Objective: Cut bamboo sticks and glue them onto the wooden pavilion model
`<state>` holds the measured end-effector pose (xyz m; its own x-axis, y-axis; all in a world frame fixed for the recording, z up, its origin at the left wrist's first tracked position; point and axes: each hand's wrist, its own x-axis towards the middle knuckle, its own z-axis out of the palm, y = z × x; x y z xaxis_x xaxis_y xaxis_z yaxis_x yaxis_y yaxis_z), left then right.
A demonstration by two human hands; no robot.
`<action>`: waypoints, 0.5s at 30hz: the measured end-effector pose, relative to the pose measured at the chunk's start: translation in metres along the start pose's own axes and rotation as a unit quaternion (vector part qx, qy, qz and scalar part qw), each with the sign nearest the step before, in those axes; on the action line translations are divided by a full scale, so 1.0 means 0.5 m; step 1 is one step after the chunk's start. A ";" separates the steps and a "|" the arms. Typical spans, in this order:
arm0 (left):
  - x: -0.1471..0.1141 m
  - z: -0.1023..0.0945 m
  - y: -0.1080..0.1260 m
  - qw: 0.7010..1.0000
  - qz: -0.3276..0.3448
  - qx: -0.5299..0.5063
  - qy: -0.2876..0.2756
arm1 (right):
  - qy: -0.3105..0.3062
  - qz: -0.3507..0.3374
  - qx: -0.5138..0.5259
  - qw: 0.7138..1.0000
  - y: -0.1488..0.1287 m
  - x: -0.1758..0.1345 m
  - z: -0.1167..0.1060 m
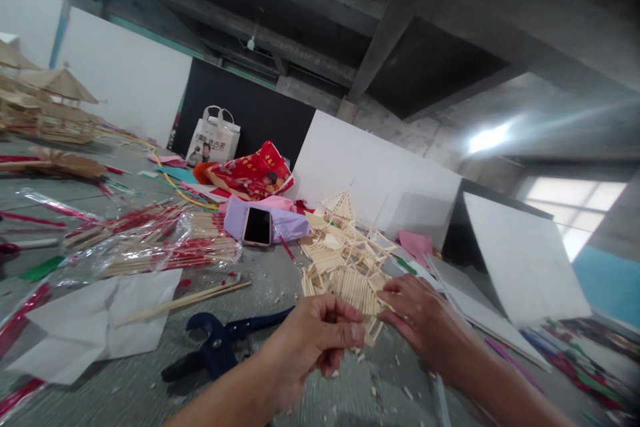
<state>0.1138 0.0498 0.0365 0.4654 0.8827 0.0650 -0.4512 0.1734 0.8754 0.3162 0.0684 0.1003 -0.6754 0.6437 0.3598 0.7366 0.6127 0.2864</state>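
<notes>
In front of me stands a small building model [350, 280] made of pale wooden sticks, with slatted floors and a pointed roof frame at the back. My right hand [425, 320] is at its near right edge, thumb and fingers closed about the sticks there. My left hand [325, 333] is held just before the model's front, thumb and forefinger pinched together. Whatever lies between those fingertips is too small or hidden to make out. Left of my left forearm lies a dark blue ratchet cutter [217, 347], its hooked jaw turned up.
Bundled sticks [165, 240] in clear plastic lie to the left, near white paper [100, 327]. A phone [257, 225] rests on purple paper. Behind are a red bag [260, 173] and white boards [375, 173]. Finished stick models [65, 107] stand far left. Stick scraps litter the table.
</notes>
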 end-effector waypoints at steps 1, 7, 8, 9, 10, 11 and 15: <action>-0.001 0.000 0.003 1.000 0.002 0.001 0.003 | 0.026 -0.004 0.002 1.000 0.001 -0.005 -0.012; 0.004 -0.018 0.030 0.993 0.046 -0.049 0.098 | 0.112 0.049 -0.044 0.991 0.030 -0.152 -0.044; 0.006 -0.026 0.036 0.988 0.065 -0.069 0.123 | 0.096 0.070 -0.049 0.992 0.040 -0.195 -0.027; 0.009 -0.036 0.041 0.982 0.085 -0.089 0.144 | 0.077 0.089 -0.048 0.992 0.050 -0.238 -0.003; 0.012 -0.046 0.046 0.976 0.105 -0.106 0.161 | 0.060 0.114 -0.041 0.991 0.062 -0.281 0.027; 0.016 -0.058 0.051 0.969 0.118 -0.122 0.178 | 0.039 0.134 -0.030 0.990 0.074 -0.320 0.059; 0.031 -0.107 0.061 0.942 0.162 -0.152 0.251 | 0.029 0.272 -0.010 0.962 0.125 -0.426 0.164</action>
<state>0.0662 0.0920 0.0386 -0.1187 0.9929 0.0049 -0.7405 -0.0918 0.6658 0.5030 0.0068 -0.0312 -0.1869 0.8401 0.5093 0.9814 0.1832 0.0581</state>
